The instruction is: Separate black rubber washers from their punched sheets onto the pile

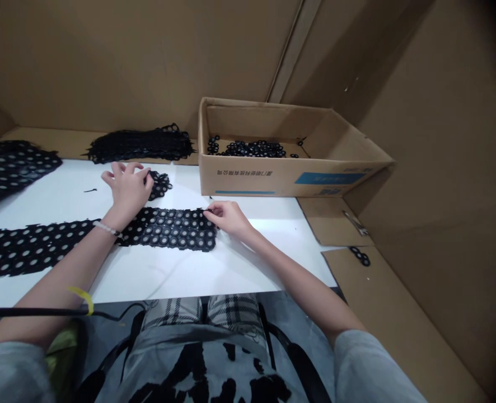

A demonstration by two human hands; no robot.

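A long strip of joined black rings with pale round centres lies across the white tabletop, passing under my left forearm. My right hand pinches the far right corner of this strip between thumb and fingertips. Beyond the strip, my left hand has thumb and index finger closed at the left edge of a small pile of black rings; its other fingers are raised. What sits between those two fingertips is partly hidden by the hand.
An open cardboard box holding loose black rings stands at the back. Left of it are a stack of black strips and a larger black ringed bundle. Tweezers and a small ring piece lie at right. A black cable crosses the lower left.
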